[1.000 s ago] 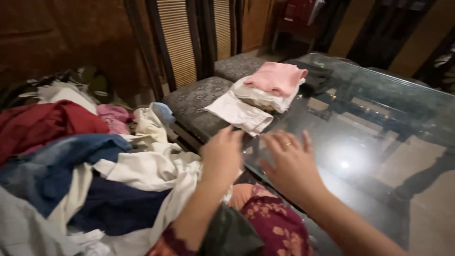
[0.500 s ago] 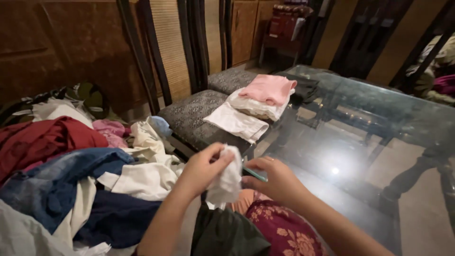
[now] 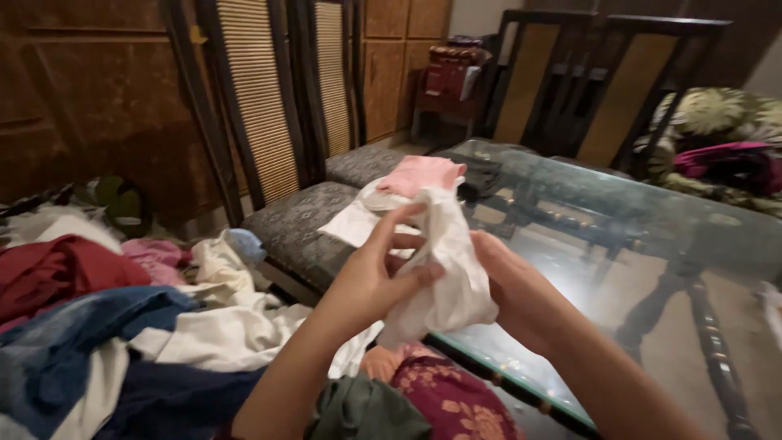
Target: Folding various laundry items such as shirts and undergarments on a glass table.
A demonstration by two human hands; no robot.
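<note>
Since 0.5 s ago both hands have lifted the white cloth [image 3: 444,269] higher over the glass table [image 3: 652,244] edge, left hand [image 3: 371,277] pinching it, right hand [image 3: 513,285] gripping behind; few folded pcs stacked [image 3: 419,175], big pile [image 3: 122,326] left unfolded.

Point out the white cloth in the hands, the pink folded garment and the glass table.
white cloth [image 3: 448,277], head view, its bunched middle.
pink folded garment [image 3: 419,173], head view, its top face.
glass table [image 3: 619,269], head view, bare glass top.
</note>
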